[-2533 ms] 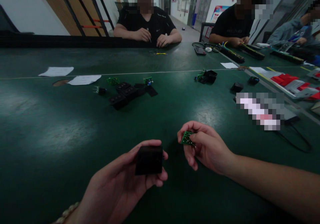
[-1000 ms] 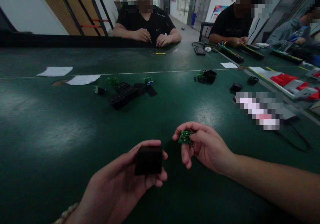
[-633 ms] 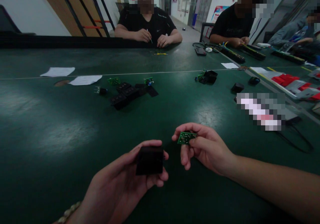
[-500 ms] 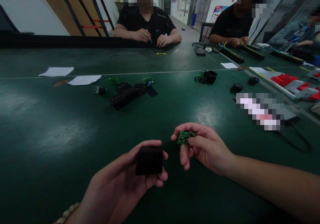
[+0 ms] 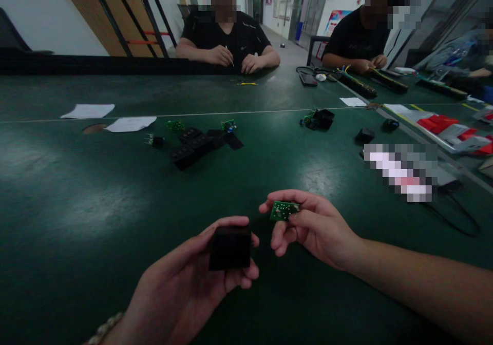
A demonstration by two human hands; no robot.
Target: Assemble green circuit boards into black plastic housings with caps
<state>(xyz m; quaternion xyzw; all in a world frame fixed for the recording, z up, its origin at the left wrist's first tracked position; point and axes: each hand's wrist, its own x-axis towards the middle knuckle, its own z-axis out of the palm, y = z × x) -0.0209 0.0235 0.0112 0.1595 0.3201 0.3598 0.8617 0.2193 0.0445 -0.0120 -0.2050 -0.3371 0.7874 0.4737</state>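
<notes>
My left hand [image 5: 185,273] is closed around a small black plastic housing [image 5: 230,248], its dark face turned toward me. To the right of it, my right hand [image 5: 311,227] pinches a small green circuit board [image 5: 284,210] between thumb and fingers. Pale solder points dot the board's visible side; its other side is hidden. The board and the housing are apart, both held above the green table [image 5: 115,283].
Black housings [image 5: 192,147] and small circuit boards [image 5: 229,125] lie beyond my hands. More dark parts [image 5: 322,119] sit farther right, near a black block [image 5: 364,135]. Paper sheets [image 5: 131,124] lie at the left. Two people sit across the table, one holding a thin tool.
My right hand has shifted the circuit board slightly left, and its lower fingers have curled a little. My left hand and the black housing stay almost still.
</notes>
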